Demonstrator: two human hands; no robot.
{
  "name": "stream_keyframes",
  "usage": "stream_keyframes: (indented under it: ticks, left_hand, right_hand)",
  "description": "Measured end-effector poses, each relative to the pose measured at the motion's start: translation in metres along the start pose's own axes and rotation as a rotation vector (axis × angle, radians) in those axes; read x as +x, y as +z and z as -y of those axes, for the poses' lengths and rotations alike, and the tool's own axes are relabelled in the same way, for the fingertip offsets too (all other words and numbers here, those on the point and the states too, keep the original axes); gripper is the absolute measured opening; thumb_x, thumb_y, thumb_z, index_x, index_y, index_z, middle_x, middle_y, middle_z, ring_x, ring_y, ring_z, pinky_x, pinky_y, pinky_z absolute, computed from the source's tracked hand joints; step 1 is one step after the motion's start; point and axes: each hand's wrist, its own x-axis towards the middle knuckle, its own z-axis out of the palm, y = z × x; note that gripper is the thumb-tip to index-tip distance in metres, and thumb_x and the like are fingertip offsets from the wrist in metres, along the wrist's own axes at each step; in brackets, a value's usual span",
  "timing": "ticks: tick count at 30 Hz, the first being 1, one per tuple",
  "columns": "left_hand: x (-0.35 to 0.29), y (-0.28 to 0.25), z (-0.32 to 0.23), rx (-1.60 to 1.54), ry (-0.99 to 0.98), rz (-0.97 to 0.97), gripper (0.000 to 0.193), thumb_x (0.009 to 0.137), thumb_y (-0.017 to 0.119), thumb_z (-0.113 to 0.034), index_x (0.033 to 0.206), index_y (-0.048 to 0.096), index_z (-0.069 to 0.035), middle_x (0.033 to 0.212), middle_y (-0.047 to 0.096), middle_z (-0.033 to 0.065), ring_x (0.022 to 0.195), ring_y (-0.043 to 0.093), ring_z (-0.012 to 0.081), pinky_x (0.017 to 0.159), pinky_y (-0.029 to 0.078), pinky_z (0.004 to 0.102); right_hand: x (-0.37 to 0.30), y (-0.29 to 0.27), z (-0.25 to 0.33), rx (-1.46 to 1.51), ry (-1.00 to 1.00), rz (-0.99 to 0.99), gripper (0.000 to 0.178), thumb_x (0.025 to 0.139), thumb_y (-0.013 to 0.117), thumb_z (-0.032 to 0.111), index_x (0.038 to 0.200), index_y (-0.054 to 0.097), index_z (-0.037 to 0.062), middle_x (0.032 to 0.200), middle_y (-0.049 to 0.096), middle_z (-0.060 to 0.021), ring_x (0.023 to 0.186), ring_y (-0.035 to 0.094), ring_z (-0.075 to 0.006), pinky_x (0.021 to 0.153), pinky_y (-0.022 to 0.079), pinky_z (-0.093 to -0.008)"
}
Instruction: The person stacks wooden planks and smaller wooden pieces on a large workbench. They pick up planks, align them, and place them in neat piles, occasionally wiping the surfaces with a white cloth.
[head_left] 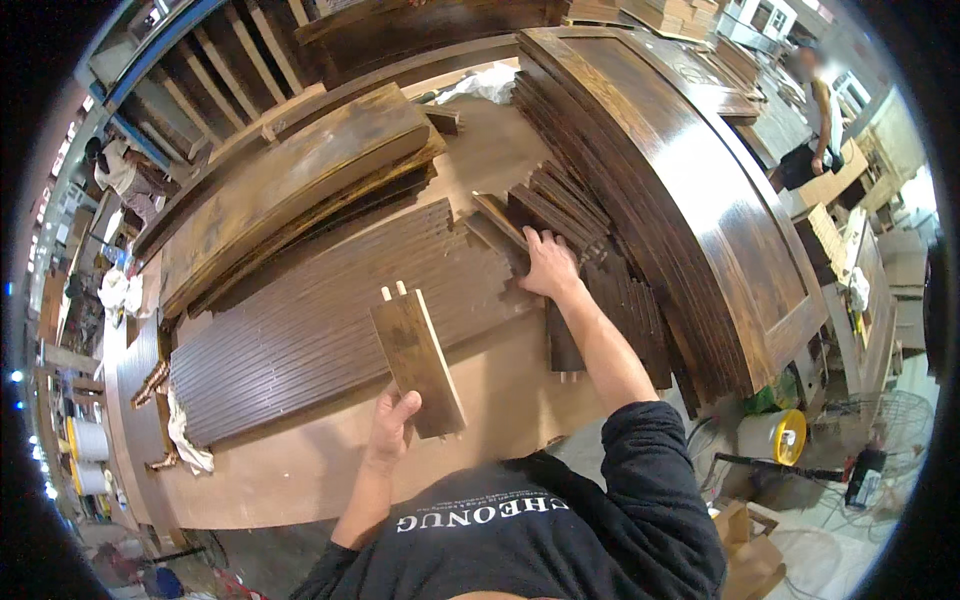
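Observation:
My left hand grips the lower part of a short brown wooden board. Pale round dowels stick out of the board's upper end, and smaller pegs show at its lower corner. Stretched away to the right, my right hand has its fingers and thumb around the end of another short dark board. The fingertips are partly hidden there. That board lies at the edge of a loose pile of short dark boards. More short boards stand side by side beneath my right wrist.
Long dark slats lie in a row across the brown worktable. Behind them sit thick planks. Large framed panels are stacked on the right. A white cloth hangs at the left. Two other people stand farther off, left and right.

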Motion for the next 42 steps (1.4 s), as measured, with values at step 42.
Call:
stream_keyframes:
  ticks: [42]
  left_hand:
    - [0.010, -0.014, 0.023, 0.042, -0.102, -0.019, 0.040, 0.083, 0.062, -0.011, 0.121, 0.053, -0.003, 0.113, 0.059, 0.0044, 0.105, 0.054, 0.0160, 0.094, 0.040, 0.0319]
  right_hand:
    - [-0.116, 0.001, -0.002, 0.112, 0.316, -0.034, 0.097, 0.064, 0.079, 0.036, 0.141, 0.026, 0.0132, 0.146, 0.023, -0.0168, 0.133, 0.027, -0.0356, 0.107, 0.027, -0.0467]
